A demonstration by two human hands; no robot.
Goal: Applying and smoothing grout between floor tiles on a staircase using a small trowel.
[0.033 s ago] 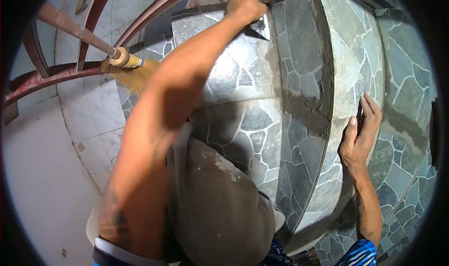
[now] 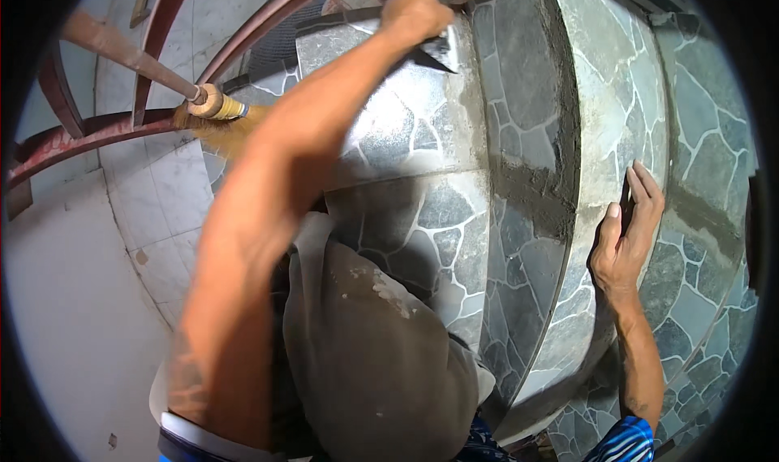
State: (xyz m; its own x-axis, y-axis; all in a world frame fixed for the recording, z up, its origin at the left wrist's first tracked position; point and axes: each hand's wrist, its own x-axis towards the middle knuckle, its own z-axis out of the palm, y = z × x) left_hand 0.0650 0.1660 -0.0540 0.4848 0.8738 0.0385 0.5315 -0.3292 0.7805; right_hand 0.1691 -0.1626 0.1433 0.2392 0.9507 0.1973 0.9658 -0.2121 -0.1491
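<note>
A: We start with the biggest thing, the curved stone-clad steps (image 2: pixel 519 243), grey crazy-paving faces with a band of grey mortar (image 2: pixel 527 190) running across the riser near the centre.

B: Next our bent knee in brown trousers (image 2: pixel 373 356) at six o'clock, then the red metal railing (image 2: pixel 89 137) at nine to ten o'clock, with a broom (image 2: pixel 213 105) leaning through it.

A: Our left hand (image 2: pixel 415 15) is up at twelve o'clock, fist closed round a dark trowel (image 2: pixel 434 52).

B: The blade juts from under the fist; we make its long axis run roughly ten to four o'clock, tip toward four, down at the mortar band. So the left hand is the nearer one.

A: Our right hand (image 2: pixel 626 235) lies at three o'clock, fingers spread flat on the step's edge, holding nothing.
</note>
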